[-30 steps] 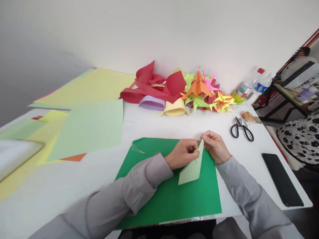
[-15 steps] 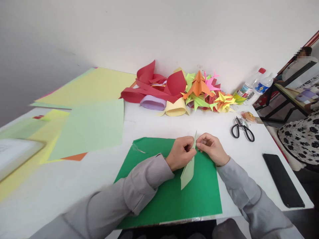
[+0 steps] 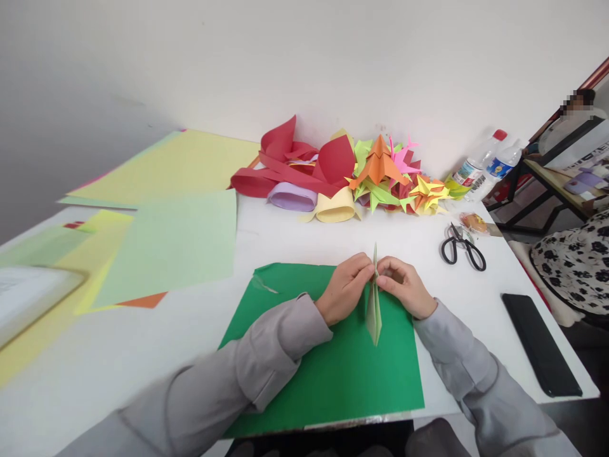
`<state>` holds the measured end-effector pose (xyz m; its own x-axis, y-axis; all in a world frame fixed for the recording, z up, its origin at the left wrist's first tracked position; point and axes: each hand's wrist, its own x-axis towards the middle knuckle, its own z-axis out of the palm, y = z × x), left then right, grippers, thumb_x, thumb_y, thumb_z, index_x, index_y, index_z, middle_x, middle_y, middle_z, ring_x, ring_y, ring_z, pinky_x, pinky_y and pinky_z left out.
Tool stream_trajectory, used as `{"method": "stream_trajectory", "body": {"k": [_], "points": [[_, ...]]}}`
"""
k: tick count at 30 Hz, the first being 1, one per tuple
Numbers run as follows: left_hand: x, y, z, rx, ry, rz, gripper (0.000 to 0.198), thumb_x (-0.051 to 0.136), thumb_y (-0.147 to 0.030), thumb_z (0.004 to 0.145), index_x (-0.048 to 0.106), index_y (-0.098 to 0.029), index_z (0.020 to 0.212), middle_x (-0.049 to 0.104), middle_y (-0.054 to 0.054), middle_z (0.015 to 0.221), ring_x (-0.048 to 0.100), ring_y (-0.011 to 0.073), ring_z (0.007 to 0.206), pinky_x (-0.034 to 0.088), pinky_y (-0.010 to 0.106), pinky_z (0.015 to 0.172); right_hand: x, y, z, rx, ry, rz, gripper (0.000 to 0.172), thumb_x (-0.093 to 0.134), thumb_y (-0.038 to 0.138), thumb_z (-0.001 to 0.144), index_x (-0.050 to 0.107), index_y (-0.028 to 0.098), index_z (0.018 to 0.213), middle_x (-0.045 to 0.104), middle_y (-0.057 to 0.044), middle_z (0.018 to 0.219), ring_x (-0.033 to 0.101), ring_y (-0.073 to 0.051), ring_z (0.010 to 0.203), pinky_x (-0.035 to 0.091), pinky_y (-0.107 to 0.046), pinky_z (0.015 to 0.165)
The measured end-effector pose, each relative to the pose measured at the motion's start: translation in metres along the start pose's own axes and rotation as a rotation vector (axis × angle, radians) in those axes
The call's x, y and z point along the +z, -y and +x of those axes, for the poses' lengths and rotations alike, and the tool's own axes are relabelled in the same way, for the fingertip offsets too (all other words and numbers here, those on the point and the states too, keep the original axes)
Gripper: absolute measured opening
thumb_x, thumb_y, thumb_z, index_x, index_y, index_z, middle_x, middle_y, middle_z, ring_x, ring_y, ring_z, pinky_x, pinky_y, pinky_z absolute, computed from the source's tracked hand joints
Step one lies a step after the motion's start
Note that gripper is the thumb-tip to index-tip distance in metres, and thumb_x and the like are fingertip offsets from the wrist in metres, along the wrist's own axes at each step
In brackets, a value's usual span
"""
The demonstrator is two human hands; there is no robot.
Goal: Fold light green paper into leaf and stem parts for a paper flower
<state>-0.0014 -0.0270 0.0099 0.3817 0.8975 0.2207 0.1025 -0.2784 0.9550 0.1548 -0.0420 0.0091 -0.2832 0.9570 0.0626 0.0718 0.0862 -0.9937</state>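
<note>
Both hands pinch a pale green folded paper piece (image 3: 373, 312), held upright and edge-on, its point aimed toward me. My left hand (image 3: 343, 291) grips it from the left, fingers closed on it. From the right, my right hand (image 3: 404, 285) pinches the same piece near its top. They hover over a dark green sheet (image 3: 328, 374) lying on the white table (image 3: 295, 238).
Finished origami and curled paper strips (image 3: 352, 174) are heaped by the wall. Light green and yellow sheets (image 3: 166, 244) lie left. Black scissors (image 3: 462, 246), a black phone (image 3: 541, 343) and two bottles (image 3: 485, 164) sit right. A person in a floral garment (image 3: 571, 260) is at the right edge.
The folded piece has turned from showing its flat face to standing edge-on between my hands. Both hands have drawn closer together around it.
</note>
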Motion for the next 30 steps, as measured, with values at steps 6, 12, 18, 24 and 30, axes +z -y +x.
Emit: {"method": "stream_trajectory", "body": {"k": [6, 12, 18, 24, 30], "points": [[0.000, 0.001, 0.001, 0.019, 0.047, 0.012, 0.033, 0.040, -0.030, 0.084, 0.037, -0.020, 0.054, 0.037, -0.003, 0.053, 0.039, 0.0135, 0.059, 0.032, 0.026, 0.058, 0.001, -0.002, 0.001, 0.033, -0.017, 0.005, 0.035, 0.071, 0.046, 0.072, 0.048, 0.021, 0.067, 0.042, 0.005, 0.058, 0.036, -0.011, 0.056, 0.028, -0.024, 0.050], [-0.003, 0.008, 0.006, -0.166, 0.052, -0.269, 0.029, 0.052, -0.040, 0.082, 0.046, -0.019, 0.063, 0.040, -0.007, 0.042, 0.036, 0.0090, 0.041, 0.029, 0.024, 0.047, 0.001, 0.003, 0.001, 0.069, -0.022, 0.036, 0.035, 0.070, 0.049, 0.071, 0.051, 0.019, 0.066, 0.047, 0.004, 0.057, 0.039, -0.011, 0.054, 0.030, -0.024, 0.051], [-0.006, 0.010, 0.014, -0.330, -0.031, -0.703, 0.028, 0.069, -0.039, 0.072, 0.051, -0.018, 0.077, 0.046, -0.009, 0.041, 0.039, 0.0065, 0.034, 0.033, 0.020, 0.041, 0.001, 0.002, -0.001, 0.063, 0.048, 0.082, 0.035, 0.072, 0.047, 0.070, 0.051, 0.019, 0.067, 0.051, 0.003, 0.062, 0.043, -0.011, 0.057, 0.034, -0.025, 0.055], [-0.007, 0.011, 0.015, -0.367, -0.025, -0.773, 0.029, 0.074, -0.035, 0.068, 0.052, -0.017, 0.073, 0.046, -0.008, 0.039, 0.039, 0.0066, 0.033, 0.032, 0.019, 0.038, 0.001, 0.002, -0.002, 0.062, 0.127, 0.100, 0.036, 0.073, 0.047, 0.068, 0.051, 0.019, 0.065, 0.053, 0.002, 0.063, 0.047, -0.013, 0.060, 0.037, -0.026, 0.057], [-0.010, 0.014, 0.016, -0.386, -0.064, -0.815, 0.026, 0.075, -0.031, 0.066, 0.053, -0.016, 0.069, 0.046, -0.007, 0.040, 0.040, 0.0061, 0.035, 0.029, 0.017, 0.038, -0.003, 0.001, 0.000, 0.107, 0.142, 0.199, 0.026, 0.071, 0.036, 0.068, 0.051, 0.020, 0.065, 0.061, 0.000, 0.064, 0.052, -0.014, 0.060, 0.039, -0.026, 0.057]]}}
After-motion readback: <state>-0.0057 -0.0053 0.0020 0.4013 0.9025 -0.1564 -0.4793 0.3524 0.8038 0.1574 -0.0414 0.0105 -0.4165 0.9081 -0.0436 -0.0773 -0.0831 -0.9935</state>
